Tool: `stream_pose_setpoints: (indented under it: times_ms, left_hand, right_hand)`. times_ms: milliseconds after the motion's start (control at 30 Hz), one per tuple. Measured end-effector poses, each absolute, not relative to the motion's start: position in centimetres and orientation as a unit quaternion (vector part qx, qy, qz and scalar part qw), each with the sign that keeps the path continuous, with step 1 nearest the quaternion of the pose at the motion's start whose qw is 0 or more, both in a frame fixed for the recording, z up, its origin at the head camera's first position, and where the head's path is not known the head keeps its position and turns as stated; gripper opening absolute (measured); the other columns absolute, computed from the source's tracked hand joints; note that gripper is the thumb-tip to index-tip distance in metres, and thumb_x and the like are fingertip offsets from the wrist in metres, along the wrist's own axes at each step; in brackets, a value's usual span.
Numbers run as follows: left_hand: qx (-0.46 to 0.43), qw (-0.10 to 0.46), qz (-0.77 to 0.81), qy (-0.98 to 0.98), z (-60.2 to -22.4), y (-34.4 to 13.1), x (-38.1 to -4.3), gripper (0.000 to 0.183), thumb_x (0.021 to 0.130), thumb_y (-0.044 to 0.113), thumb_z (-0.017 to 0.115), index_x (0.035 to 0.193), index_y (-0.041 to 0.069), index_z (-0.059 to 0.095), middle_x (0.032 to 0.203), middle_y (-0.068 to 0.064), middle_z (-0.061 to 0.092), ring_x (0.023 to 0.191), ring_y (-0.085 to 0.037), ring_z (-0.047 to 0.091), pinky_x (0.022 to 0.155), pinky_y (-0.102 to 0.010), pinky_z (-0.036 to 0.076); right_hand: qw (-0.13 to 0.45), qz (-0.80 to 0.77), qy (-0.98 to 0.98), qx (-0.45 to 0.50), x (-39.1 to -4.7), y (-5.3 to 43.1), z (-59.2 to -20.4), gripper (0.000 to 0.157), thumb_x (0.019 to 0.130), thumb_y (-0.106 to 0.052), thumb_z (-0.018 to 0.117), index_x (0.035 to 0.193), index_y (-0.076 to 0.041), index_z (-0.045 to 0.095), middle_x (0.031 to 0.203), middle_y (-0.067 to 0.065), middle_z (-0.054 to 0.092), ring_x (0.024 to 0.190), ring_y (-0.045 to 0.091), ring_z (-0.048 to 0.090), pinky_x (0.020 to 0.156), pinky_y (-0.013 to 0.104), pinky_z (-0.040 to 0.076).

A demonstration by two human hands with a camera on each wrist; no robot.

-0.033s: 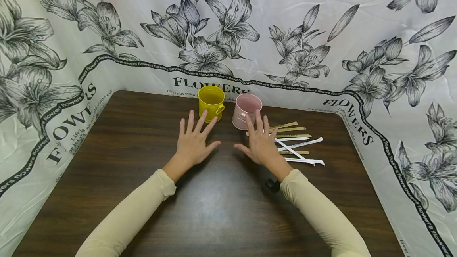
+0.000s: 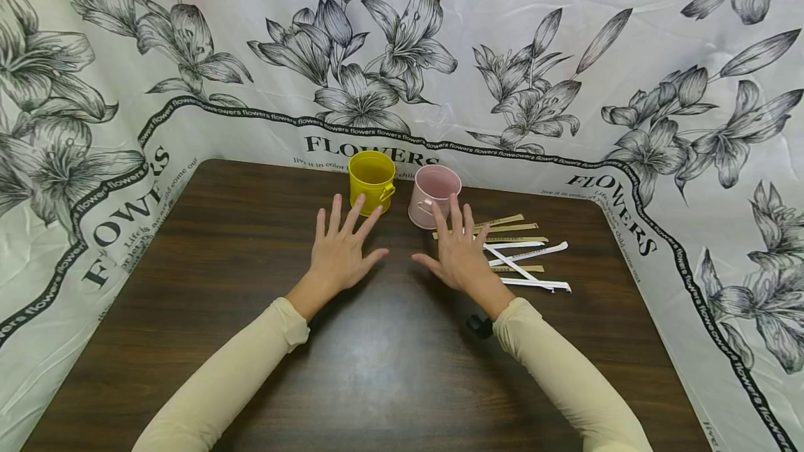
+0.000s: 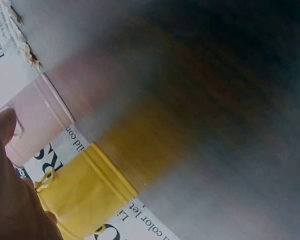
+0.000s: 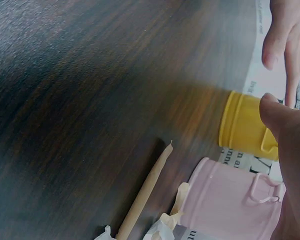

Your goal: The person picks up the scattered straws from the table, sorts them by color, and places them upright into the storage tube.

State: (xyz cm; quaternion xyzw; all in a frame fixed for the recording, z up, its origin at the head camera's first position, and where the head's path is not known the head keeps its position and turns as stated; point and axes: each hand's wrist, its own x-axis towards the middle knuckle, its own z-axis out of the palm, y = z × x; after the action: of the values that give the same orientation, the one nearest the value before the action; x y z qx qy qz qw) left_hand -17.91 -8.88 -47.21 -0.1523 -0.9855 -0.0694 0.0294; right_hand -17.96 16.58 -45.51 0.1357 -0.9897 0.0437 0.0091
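My left hand [image 2: 342, 260], fingers straight and spread, is in front of a small yellow pail [image 2: 370, 183]. Beside that pail stands a pink pail [image 2: 419, 197], its wire handle hanging at the side; the right wrist view shows this pink pail [image 4: 225, 200] near the right thumb. My right hand [image 2: 458, 260] is spread too, fingertips overlapping the pink pail in the head view. Whether they touch it I cannot tell. Neither hand holds anything. Several paper-wrapped straws, some white [image 2: 534, 253] and some brown [image 2: 518, 239], lie to the right, partly hidden by the right hand.
Both pails stand near the back edge of the dark wooden table [image 2: 370, 368]. A white cloth [image 2: 283, 138] printed with flowers and lettering hangs behind and around it. Under the right wrist shows a small black object [image 2: 480, 326].
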Motion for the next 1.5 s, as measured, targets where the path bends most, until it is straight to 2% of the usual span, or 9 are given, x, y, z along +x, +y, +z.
stream_pose_setpoints:
  times_ms: [467,667,767,833,933,1100,1333,1500]
  left_hand:
    - [-0.162,0.04,-0.086,-0.982,-46.9,-8.6,-18.0,0.082,0.097,0.071,0.045,0.164,0.04,0.011,0.175,0.0,-0.004,0.159,-0.04,-0.013,0.125,-0.068,0.006]
    - [-0.166,0.055,-0.1,-0.98,-46.7,-8.7,-18.5,0.083,0.097,0.069,0.046,0.164,0.039,0.008,0.175,0.0,-0.004,0.159,-0.04,-0.012,0.126,-0.067,0.003]
    - [-0.164,0.072,-0.111,-0.977,-46.2,-8.8,-19.0,0.083,0.097,0.068,0.047,0.164,0.038,0.008,0.175,-0.001,-0.002,0.159,-0.04,-0.012,0.126,-0.067,0.002]
    - [-0.165,0.087,-0.121,-0.975,-45.8,-8.9,-19.4,0.083,0.097,0.066,0.049,0.164,0.038,0.01,0.175,-0.002,0.001,0.159,-0.041,-0.01,0.126,-0.068,0.003]
    - [-0.169,0.1,-0.146,-0.97,-45.0,-9.1,-19.9,0.082,0.098,0.063,0.051,0.164,0.038,0.011,0.174,-0.003,0.004,0.159,-0.042,-0.008,0.125,-0.068,0.003]
    - [-0.175,0.128,-0.182,-0.959,-43.9,-9.4,-21.0,0.081,0.098,0.058,0.056,0.164,0.037,0.014,0.173,-0.006,0.008,0.158,-0.045,0.0,0.125,-0.069,0.007]
    - [-0.181,0.157,-0.232,-0.943,-42.4,-10.0,-23.5,0.082,0.097,0.052,0.062,0.163,0.029,0.021,0.17,-0.01,0.019,0.157,-0.046,0.01,0.124,-0.068,0.016]
    - [-0.18,0.144,-0.266,-0.936,-41.5,-10.4,-25.5,0.084,0.096,0.052,0.063,0.163,0.022,0.021,0.169,-0.012,0.024,0.157,-0.043,0.012,0.126,-0.064,0.017]
  right_hand:
    - [0.015,0.043,-0.991,0.125,-17.5,17.5,-44.8,0.11,0.088,-0.075,0.057,0.165,-0.027,-0.004,0.172,0.014,-0.012,0.157,0.048,0.006,0.11,0.085,0.02]
    - [0.007,0.085,-0.99,0.111,-17.5,19.3,-44.7,0.105,0.093,-0.067,0.059,0.165,-0.023,-0.003,0.172,0.011,-0.014,0.158,0.044,-0.001,0.114,0.082,0.013]
    - [0.008,0.101,-0.989,0.104,-17.5,20.5,-44.7,0.1,0.096,-0.062,0.058,0.165,-0.02,-0.001,0.172,0.013,-0.011,0.158,0.044,0.001,0.118,0.078,0.013]
    - [0.011,0.105,-0.989,0.102,-17.5,21.4,-44.7,0.097,0.098,-0.058,0.058,0.165,-0.016,0.002,0.171,0.016,-0.005,0.157,0.045,0.005,0.121,0.073,0.016]
    - [0.016,0.103,-0.99,0.096,-17.4,22.6,-44.6,0.092,0.1,-0.052,0.059,0.164,-0.01,0.008,0.168,0.023,0.009,0.153,0.048,0.017,0.12,0.068,0.026]
    - [0.021,0.099,-0.992,0.077,-17.2,24.5,-44.9,0.081,0.1,-0.04,0.065,0.159,-0.003,0.024,0.155,0.028,0.031,0.14,0.048,0.034,0.104,0.065,0.043]
    - [0.067,0.074,-0.992,0.081,-17.1,26.3,-46.2,0.054,0.097,-0.029,0.07,0.136,0.004,0.054,0.132,0.028,0.052,0.116,0.048,0.052,0.091,0.059,0.05]
    - [0.107,0.061,-0.988,0.097,-17.2,27.0,-47.5,0.041,0.095,-0.025,0.074,0.122,0.004,0.065,0.123,0.027,0.058,0.101,0.045,0.058,0.085,0.055,0.053]
